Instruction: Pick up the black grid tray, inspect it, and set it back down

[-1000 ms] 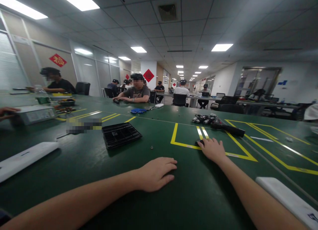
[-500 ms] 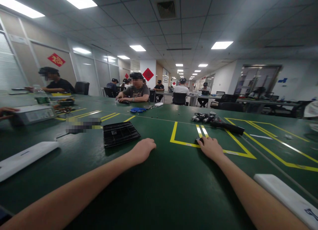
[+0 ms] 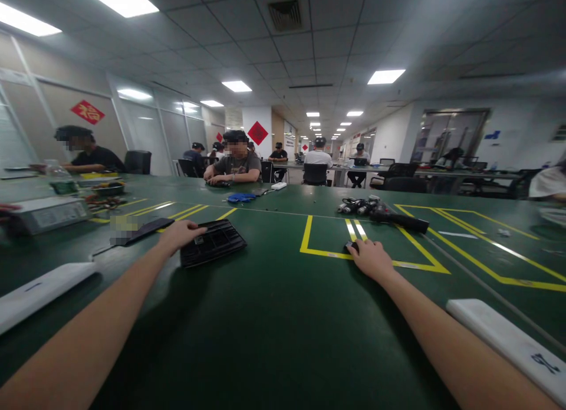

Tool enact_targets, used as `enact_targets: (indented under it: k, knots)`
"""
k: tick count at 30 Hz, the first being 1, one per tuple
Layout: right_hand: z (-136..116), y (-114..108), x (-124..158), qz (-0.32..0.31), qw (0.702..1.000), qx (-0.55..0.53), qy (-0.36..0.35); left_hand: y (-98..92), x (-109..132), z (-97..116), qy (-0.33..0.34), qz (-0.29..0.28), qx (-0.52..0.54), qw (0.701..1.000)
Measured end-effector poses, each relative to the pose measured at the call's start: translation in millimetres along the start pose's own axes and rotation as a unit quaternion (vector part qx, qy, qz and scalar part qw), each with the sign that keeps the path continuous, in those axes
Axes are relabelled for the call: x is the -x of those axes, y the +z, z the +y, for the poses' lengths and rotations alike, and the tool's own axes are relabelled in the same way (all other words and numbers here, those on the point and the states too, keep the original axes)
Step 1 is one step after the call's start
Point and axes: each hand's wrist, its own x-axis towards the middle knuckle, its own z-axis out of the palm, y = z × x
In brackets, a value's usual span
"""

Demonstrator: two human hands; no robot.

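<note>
My left hand [image 3: 180, 233] reaches forward to the left edge of a flat black ribbed tray [image 3: 213, 242] on the green table [image 3: 274, 315]; its fingers curl at the tray's rim, and I cannot see whether they grip it. My right hand [image 3: 370, 258] lies palm down on a small black object [image 3: 351, 245] at the near yellow line of a taped rectangle; the fingers cover most of that object.
Beyond the rectangle lie a black screwdriver-like tool [image 3: 400, 221] and a cluster of small metal parts [image 3: 358, 206]. White flat panels [image 3: 508, 345] [image 3: 39, 292] lie at near right and near left. A grey device [image 3: 46, 214] stands at the left. Several people sit at the table's far side.
My left hand has moved forward and left across the table, from the near middle to the black tray. My right hand has stayed on the small black object.
</note>
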Motion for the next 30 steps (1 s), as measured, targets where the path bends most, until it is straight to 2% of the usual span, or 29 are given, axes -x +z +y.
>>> enact_targets:
  k: [3,8,11,13,16,19,20,22,24,27,30]
  knots:
    - [0.5,-0.6,0.9,-0.006,1.0,0.004,-0.003,6.6,-3.2,-10.5,-0.014,-0.049,-0.148,0.988]
    - [5.8,0.0,0.2,-0.005,1.0,-0.009,-0.005,12.9,-5.1,-15.0,0.005,-0.086,-0.2,0.976]
    - [3.9,-1.8,-1.6,-0.008,0.999,-0.051,-0.004,14.9,-4.3,-11.9,0.023,-0.079,-0.239,0.968]
    - [-4.3,-5.0,-1.3,-0.007,0.994,-0.104,-0.02,18.9,-1.5,-2.1,0.03,-0.067,-0.241,0.968]
    - [-27.0,-12.1,5.3,-0.015,0.974,-0.213,-0.079,31.9,12.5,29.7,0.041,-0.07,-0.176,0.981]
    - [-53.5,-18.0,19.2,-0.064,0.936,-0.322,-0.129,53.2,39.6,73.0,0.082,-0.06,-0.035,0.994]
    - [-61.0,-18.4,24.0,-0.085,0.921,-0.351,-0.143,61.5,50.2,86.2,0.107,-0.049,0.018,0.993]
    - [-72.8,-15.3,31.7,-0.11,0.891,-0.403,-0.179,77.9,70.4,106.7,0.15,-0.083,0.102,0.98]
    - [-79.9,-7.5,35.6,-0.117,0.85,-0.457,-0.235,92.2,86.4,117.5,0.175,-0.114,0.144,0.967]
    - [-83.3,5.8,36.3,-0.121,0.797,-0.505,-0.309,106.1,99.2,119.4,0.199,-0.145,0.153,0.957]
    - [-82.3,8.7,37.6,-0.122,0.8,-0.493,-0.319,110.9,103.9,116.0,0.219,-0.175,0.146,0.949]
